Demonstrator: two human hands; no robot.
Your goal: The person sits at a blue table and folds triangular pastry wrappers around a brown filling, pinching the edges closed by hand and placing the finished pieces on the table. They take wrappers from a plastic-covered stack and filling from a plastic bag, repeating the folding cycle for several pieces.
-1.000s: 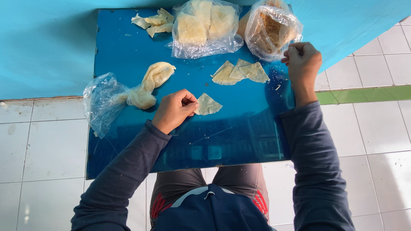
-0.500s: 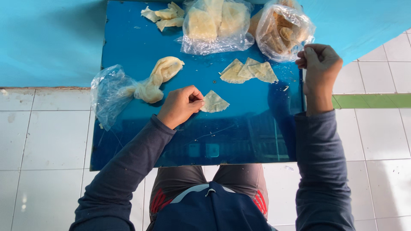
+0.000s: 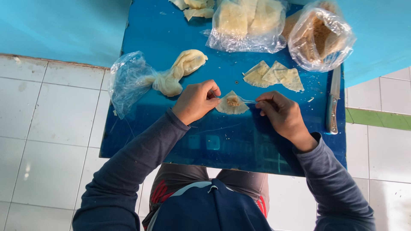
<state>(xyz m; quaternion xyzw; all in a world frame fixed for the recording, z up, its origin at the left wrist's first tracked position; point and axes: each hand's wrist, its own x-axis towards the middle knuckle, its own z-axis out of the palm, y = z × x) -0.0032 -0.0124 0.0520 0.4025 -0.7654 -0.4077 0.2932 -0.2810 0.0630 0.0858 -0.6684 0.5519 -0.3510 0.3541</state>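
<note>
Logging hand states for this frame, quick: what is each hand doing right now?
Left hand: fingers closed, pinching the left edge of the dough wrapper.
Right hand: closed on a thin spoon handle that reaches over the wrapper's filling.

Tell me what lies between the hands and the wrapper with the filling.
Nothing visible. The left hand touches the wrapper at its left edge; the right hand holds a spoon reaching onto it.
</note>
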